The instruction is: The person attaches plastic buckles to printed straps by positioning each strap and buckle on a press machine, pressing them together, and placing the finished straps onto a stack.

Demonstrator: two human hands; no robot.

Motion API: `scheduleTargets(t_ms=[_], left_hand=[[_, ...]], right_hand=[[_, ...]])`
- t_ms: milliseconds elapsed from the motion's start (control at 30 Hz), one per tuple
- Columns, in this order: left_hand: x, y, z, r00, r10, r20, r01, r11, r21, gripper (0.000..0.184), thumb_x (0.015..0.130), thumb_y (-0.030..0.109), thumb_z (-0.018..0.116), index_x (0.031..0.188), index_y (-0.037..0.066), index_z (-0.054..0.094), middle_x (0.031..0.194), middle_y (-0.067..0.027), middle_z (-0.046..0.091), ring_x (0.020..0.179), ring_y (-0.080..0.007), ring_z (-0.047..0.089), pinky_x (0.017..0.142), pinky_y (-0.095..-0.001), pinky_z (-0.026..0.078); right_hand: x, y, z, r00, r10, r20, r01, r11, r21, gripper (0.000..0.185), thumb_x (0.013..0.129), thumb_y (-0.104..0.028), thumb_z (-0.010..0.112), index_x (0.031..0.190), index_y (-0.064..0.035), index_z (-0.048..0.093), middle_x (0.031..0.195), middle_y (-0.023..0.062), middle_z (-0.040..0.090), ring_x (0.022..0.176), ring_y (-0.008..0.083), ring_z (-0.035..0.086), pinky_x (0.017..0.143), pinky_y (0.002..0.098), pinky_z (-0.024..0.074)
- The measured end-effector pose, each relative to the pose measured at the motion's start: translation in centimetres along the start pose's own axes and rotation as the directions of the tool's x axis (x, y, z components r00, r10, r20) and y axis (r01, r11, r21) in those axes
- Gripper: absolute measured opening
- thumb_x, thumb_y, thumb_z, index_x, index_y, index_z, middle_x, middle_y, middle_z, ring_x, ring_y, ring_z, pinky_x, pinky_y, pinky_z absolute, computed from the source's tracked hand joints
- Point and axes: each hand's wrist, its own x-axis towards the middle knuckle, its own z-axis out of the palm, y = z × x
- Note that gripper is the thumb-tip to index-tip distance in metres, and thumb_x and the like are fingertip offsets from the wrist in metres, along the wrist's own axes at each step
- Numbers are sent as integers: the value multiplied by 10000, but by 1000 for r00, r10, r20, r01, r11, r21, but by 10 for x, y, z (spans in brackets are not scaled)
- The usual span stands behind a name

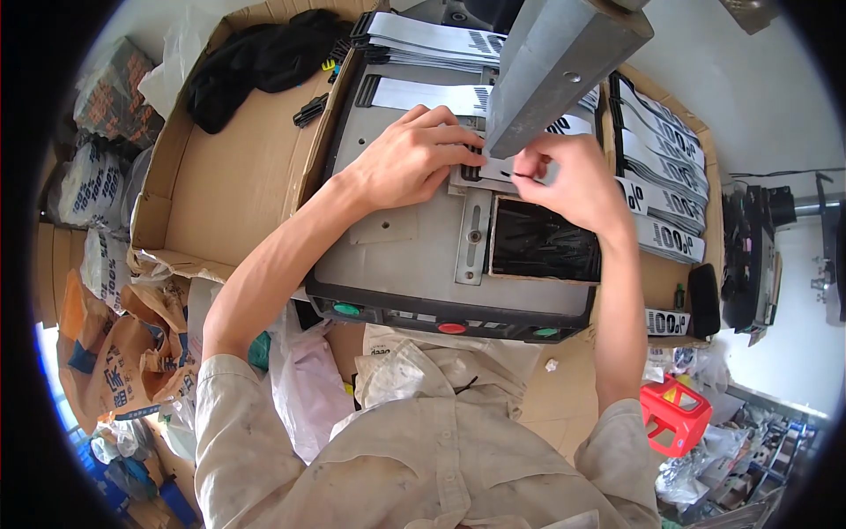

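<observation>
Under the metal machine head [560,70], a white printed strip [493,172] with a black buckle end lies on the grey machine plate [388,238]. My left hand [419,154] presses its fingertips on the buckle end [472,167]. At the strip's right part, my right hand [568,176] pinches a small, thin black piece [508,174] between thumb and finger. Just below that hand is an open box [542,242] filled with black pieces. Another white strip [432,95] lies behind my left hand, with a stack of strips [436,40] farther back.
A cardboard box [220,176] with black cloth [264,62] stands at the left. More printed strips [665,159] fill a box at the right. Green and red buttons [452,328] line the machine's front edge. A red plastic object [674,414] lies at the lower right.
</observation>
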Motion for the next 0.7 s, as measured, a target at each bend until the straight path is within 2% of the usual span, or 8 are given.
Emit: scheduleTargets(t_ms=[67, 133, 200, 267, 300, 400, 533, 700], left_hand=[[-1, 0, -1, 1000, -6, -3, 6, 1000, 12, 355, 777, -10, 718, 1091, 132, 808, 1231, 4, 747, 1109, -234, 625, 1009, -393, 504], [0, 0, -1, 1000, 0, -7, 0, 1000, -7, 352, 778, -10, 718, 1089, 129, 807, 1226, 3, 749, 1106, -229, 630, 1011, -389, 503], [1, 1, -2, 1000, -2, -5, 2, 1000, -2, 350, 778, -12, 717, 1086, 127, 807, 1224, 2, 750, 1106, -227, 632, 1014, -387, 502], [0, 2, -1, 1000, -2, 1, 2, 1000, -5, 347, 778, -13, 715, 1083, 125, 807, 1222, 0, 752, 1106, -224, 634, 1016, -385, 501], [0, 1, -1, 1000, -2, -3, 2, 1000, -5, 348, 777, -15, 714, 1081, 125, 807, 1223, 0, 752, 1105, -223, 635, 1016, -384, 500], [1, 2, 0, 1000, 2, -16, -2, 1000, 11, 345, 775, -17, 713, 1076, 123, 807, 1221, 5, 753, 1104, -221, 636, 1014, -382, 500], [1, 3, -1, 1000, -2, -18, 3, 1000, 24, 332, 776, -17, 714, 1062, 119, 810, 1211, 14, 757, 1103, -217, 636, 1010, -380, 501], [0, 1, 2, 1000, 0, -26, 0, 1000, 2, 360, 761, -26, 717, 1072, 132, 807, 1160, -26, 734, 1109, -269, 623, 1010, -410, 513]], right_hand=[[-12, -12, -20, 995, -78, 62, 75, 995, 61, 131, 780, -9, 768, 798, 7, 640, 673, 59, 647, 640, 146, 618, 643, 319, 509], [-18, -22, -29, 949, 48, 313, -74, 995, 71, 138, 791, -23, 801, 792, -5, 664, 699, 34, 672, 667, 113, 620, 660, 303, 514], [-17, -14, -21, 954, -103, 281, 85, 994, 72, 165, 808, -62, 842, 824, 0, 690, 735, 37, 686, 685, 97, 622, 663, 284, 515], [-10, -12, -16, 990, -51, 132, 40, 996, 82, 158, 847, -66, 846, 877, 15, 714, 779, 33, 704, 732, 103, 648, 683, 266, 531], [-7, 3, -3, 998, -49, -35, 57, 960, 275, 136, 893, -40, 817, 965, 27, 722, 803, 36, 716, 754, 110, 680, 702, 261, 560], [7, 3, 13, 988, 123, -94, -65, 878, 474, 129, 925, -11, 785, 1025, 32, 716, 829, 40, 734, 765, 121, 718, 716, 265, 586], [17, 6, 30, 955, 271, -121, -184, 861, 475, 293, 935, 39, 735, 1220, 26, 667, 853, 91, 759, 766, 147, 755, 710, 265, 592], [19, 13, 41, 959, 226, -172, -133, 892, 432, 367, 913, 49, 744, 1264, 24, 639, 841, 96, 761, 761, 154, 753, 705, 263, 586]])
